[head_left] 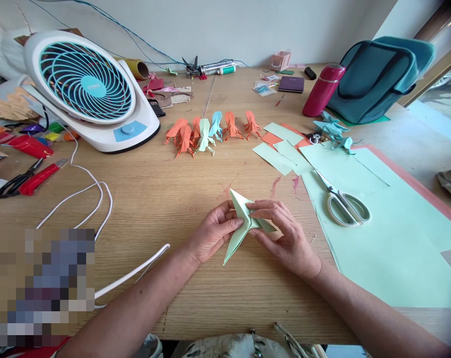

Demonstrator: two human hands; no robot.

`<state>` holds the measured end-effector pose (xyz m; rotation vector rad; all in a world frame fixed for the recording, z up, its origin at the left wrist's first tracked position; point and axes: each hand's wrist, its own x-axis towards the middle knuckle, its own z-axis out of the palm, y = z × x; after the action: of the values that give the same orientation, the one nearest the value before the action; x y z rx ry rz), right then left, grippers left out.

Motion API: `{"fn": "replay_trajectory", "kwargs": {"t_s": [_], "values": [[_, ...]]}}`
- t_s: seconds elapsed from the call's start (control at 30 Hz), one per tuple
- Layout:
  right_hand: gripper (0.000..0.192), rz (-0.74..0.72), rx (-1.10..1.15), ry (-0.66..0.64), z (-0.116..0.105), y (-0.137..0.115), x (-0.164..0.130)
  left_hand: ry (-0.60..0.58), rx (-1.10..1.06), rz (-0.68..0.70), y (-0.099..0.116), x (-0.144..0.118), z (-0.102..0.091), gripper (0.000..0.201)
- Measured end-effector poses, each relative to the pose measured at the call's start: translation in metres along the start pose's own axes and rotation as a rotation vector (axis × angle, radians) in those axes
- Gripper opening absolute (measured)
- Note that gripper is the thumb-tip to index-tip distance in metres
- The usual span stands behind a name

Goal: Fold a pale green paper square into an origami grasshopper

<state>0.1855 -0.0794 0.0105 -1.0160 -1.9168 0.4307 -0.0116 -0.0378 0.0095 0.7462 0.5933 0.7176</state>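
Observation:
A pale green folded paper (pixel 237 239) with long pointed flaps is held between both hands above the wooden table (pixel 143 199). My left hand (pixel 218 226) pinches it from the left, thumb on top near the centre fold. On the other side, my right hand (pixel 279 228) grips the right part with thumb below and fingers above. The right fingers hide part of the folds. Beyond the hands stands a group of folded paper figures: orange ones (pixel 230 125), a light green one (pixel 205 136) and a blue one (pixel 216 124).
White-handled scissors (pixel 346 206) lie on large green sheets (pixel 397 258) at right, beside cut paper strips (pixel 273 158). A pink bottle (pixel 324 89) and teal bag (pixel 374 79) stand behind. At left are a fan (pixel 94 89), its white cord (pixel 102 199) and a red utility knife (pixel 41 178).

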Motion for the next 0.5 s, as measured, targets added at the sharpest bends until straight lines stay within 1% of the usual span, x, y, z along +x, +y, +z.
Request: {"fn": "replay_trajectory", "kwargs": {"t_s": [0.13,0.27,0.5], "values": [[0.025,-0.001,0.008,0.001,-0.0001,-0.0005,-0.0001,0.023,-0.026,0.008,-0.0016,0.0009,0.0017,0.030],[0.024,0.005,0.027,-0.014,-0.0004,-0.0023,0.0007,0.035,-0.035,-0.013,-0.0020,0.0024,0.0045,0.032],[0.023,-0.005,0.062,-0.024,0.0013,-0.0027,0.0001,0.057,0.044,-0.010,-0.0016,0.0016,0.0063,0.039]]}}
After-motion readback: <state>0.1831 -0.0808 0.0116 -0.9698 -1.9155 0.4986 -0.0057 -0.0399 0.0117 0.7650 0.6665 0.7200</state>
